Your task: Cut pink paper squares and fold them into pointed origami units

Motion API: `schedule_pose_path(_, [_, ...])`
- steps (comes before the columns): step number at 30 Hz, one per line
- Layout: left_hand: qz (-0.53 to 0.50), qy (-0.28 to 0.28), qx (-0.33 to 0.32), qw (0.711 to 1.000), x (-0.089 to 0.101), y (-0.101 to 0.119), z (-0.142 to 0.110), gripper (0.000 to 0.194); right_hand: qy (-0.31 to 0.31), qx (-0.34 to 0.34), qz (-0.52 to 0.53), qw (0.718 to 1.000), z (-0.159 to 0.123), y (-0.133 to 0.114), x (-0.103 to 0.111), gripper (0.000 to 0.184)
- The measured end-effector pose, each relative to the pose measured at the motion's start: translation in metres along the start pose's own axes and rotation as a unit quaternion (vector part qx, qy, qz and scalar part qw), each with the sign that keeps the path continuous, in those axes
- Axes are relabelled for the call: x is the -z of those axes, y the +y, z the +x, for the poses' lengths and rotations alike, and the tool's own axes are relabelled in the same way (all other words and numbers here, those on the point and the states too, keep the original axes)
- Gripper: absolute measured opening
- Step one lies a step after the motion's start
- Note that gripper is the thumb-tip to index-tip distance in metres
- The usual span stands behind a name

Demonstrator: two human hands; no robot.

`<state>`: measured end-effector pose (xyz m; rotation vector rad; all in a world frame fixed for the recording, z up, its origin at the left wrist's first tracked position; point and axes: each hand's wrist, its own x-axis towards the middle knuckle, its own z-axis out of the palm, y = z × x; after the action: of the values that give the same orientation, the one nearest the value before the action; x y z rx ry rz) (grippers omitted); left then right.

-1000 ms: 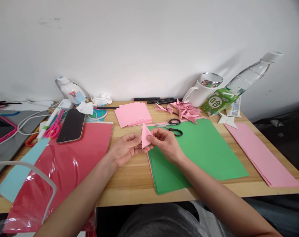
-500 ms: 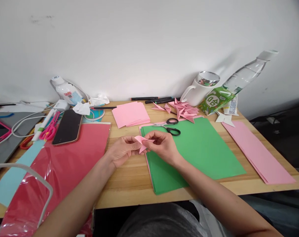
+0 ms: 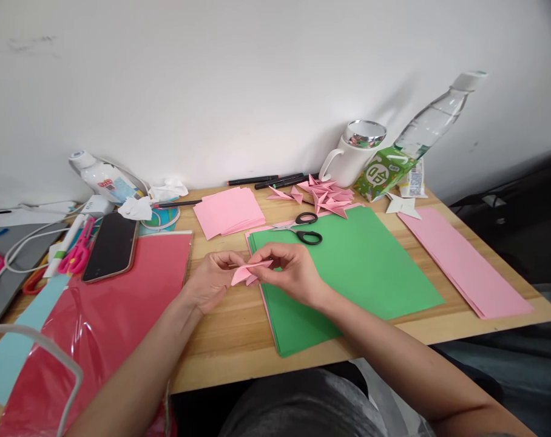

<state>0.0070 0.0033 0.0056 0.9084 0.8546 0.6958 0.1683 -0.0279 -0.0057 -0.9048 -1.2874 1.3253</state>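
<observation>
Left hand (image 3: 212, 280) and right hand (image 3: 290, 272) pinch folded paper (image 3: 249, 271) between nearly closed fingers; scissors (image 3: 303, 228) lie just beyond the right grip.

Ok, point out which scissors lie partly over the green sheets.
The black-handled scissors, just beyond the right hand, reach over the green sheets; the pink-handled scissors lie beside the phone.
</observation>
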Motion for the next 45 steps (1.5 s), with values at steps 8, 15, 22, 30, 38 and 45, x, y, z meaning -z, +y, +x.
schedule_pose_path(8, [-0.026,-0.021,0.043,0.999,0.005,-0.004,0.003,0.022,0.005,0.020,-0.010,1.000,-0.002,-0.006,-0.002,0.014])
schedule_pose_path(15, [-0.036,-0.047,0.025,0.998,0.002,-0.004,0.002,0.024,-0.010,-0.033,0.026,0.999,-0.003,-0.008,-0.003,0.011])
schedule_pose_path(22, [0.020,-0.033,-0.078,0.996,0.001,-0.003,0.001,0.026,0.001,0.007,-0.016,1.000,-0.002,-0.008,-0.001,0.006])
schedule_pose_path(30, [0.069,0.020,-0.148,0.986,-0.004,-0.008,-0.001,0.022,0.013,0.023,0.007,1.000,-0.001,-0.005,0.000,0.018])
schedule_pose_path(38, [0.069,0.040,-0.111,0.991,-0.009,-0.006,-0.005,0.031,-0.003,-0.005,0.053,0.999,0.000,-0.003,-0.003,0.029])
schedule_pose_path(45, [0.027,0.019,-0.080,0.996,-0.008,-0.005,-0.004,0.032,0.029,-0.048,0.097,0.994,0.004,-0.003,-0.003,0.033])
